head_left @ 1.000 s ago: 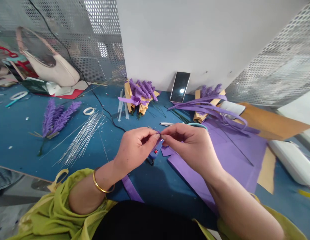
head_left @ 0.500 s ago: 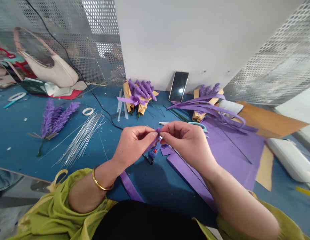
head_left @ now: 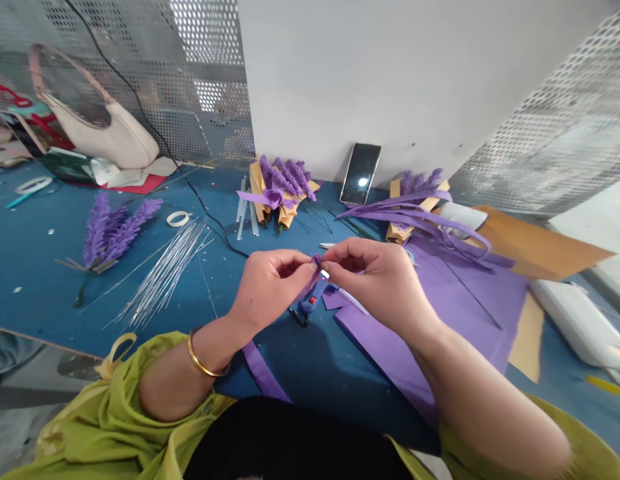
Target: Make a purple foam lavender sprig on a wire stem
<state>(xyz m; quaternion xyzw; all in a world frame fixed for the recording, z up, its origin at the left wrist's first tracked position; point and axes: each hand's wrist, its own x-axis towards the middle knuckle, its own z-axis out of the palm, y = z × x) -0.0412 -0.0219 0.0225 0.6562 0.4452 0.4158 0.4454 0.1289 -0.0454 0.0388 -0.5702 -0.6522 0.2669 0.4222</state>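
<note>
Pinching a strip (head_left: pixel 317 259) at mid-frame between thumb and finger of left hand (head_left: pixel 270 283), with right hand (head_left: pixel 385 277) pinched on the same end. Glue gun (head_left: pixel 309 305) just below, crowding both; wires (head_left: pixel 163 277) and lavender (head_left: pixel 117 233) at left, phone (head_left: pixel 361 173) at upper centre, purple sheet (head_left: pixel 455 333) at right. Scissors (head_left: pixel 327 246) mostly hidden behind right hand; strip's middle hidden behind left hand; clutter beside handbag (head_left: pixel 110 137), upper left, blurred.

Bright, diffuse light; glare spot on phone (head_left: pixel 361 173); soft shadow on blue table (head_left: pixel 335 373); edges stretched, blurry
</note>
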